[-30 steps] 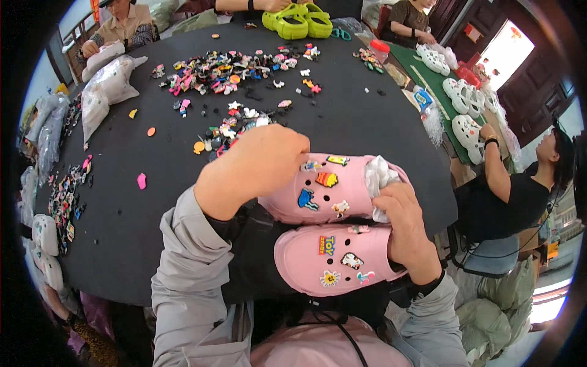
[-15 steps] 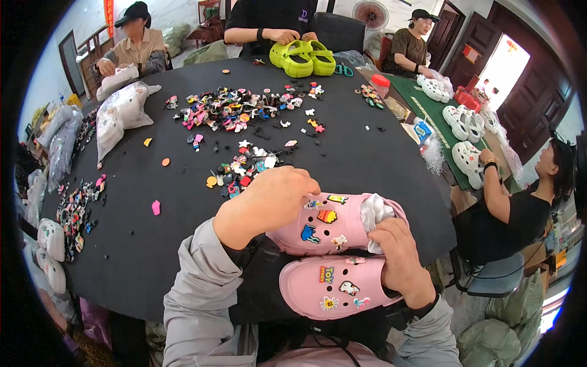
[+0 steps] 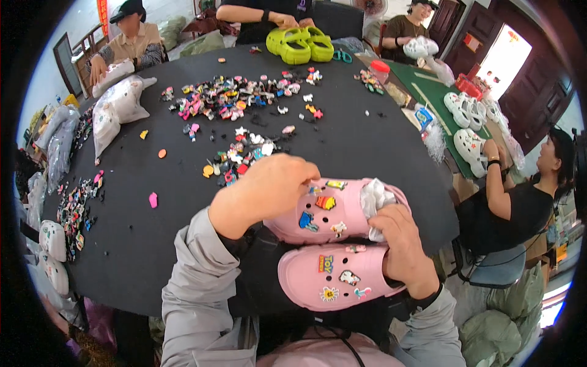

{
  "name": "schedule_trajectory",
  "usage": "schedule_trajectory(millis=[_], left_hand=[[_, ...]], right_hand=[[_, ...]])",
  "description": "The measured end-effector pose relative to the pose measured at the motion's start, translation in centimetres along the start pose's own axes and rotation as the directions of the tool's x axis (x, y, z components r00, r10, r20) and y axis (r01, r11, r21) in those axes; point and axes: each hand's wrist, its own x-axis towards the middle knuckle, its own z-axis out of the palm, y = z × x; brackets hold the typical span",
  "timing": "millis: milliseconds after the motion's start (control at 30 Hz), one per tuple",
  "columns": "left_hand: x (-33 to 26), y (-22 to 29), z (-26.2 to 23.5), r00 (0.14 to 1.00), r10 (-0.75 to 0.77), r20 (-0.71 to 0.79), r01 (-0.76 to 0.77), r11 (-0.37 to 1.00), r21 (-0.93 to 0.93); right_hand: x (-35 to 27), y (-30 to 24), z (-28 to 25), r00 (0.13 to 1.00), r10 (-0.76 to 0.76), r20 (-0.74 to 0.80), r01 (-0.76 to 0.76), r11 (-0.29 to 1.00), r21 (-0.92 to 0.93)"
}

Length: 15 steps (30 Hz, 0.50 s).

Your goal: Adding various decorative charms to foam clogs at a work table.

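A pair of pink clogs sits at the table's near edge, toes to the left, decorated with several shoe charms. At the toe of the farther pink clog (image 3: pixel 351 211), my left hand (image 3: pixel 260 186) is closed, fingertips pinched on a small shoe charm (image 3: pixel 314 190) they partly cover. My right hand (image 3: pixel 405 248) grips the clogs at their heel openings; its fingers press by white stuffing paper (image 3: pixel 374 194) in the farther clog. The nearer pink clog (image 3: pixel 370 269) lies below it, and my right hand hides part of its opening.
Loose charms form a near pile (image 3: pixel 244 150), a larger far pile (image 3: pixel 226 98) and a left pile (image 3: pixel 76 214) on the black table (image 3: pixel 183 257). Lime clogs (image 3: pixel 290 49), bagged white clogs (image 3: pixel 119 110) and white clogs (image 3: pixel 53 241) stand around. Co-workers handle clogs at a green table (image 3: pixel 422 82).
The view has shifted slightly. My hands keep their places on the pink clogs, the left fingers still at the toe. A co-worker at the back right now holds up a white clog.
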Motion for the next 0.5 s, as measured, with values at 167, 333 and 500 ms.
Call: schedule_trajectory(millis=[167, 333, 500], left_hand=[[0.2, -0.4, -0.3, 1.0, -0.011, 0.0, 0.011, 1.0, 0.01], [-0.2, -1.3, 0.0, 0.973, -0.224, 0.061, 0.21, 0.962, 0.174], [0.0, -0.6, -0.1, 0.954, -0.269, 0.13, 0.253, 0.959, 0.126]], right_hand=[[0.3, 0.3, 0.0, 1.0, 0.006, -0.005, -0.006, 1.0, 0.003], [0.3, 0.2, 0.2, 1.0, -0.012, -0.023, 0.012, 1.0, -0.005], [-0.1, 0.1, 0.3, 0.999, -0.015, -0.037, 0.015, 1.0, -0.007]])
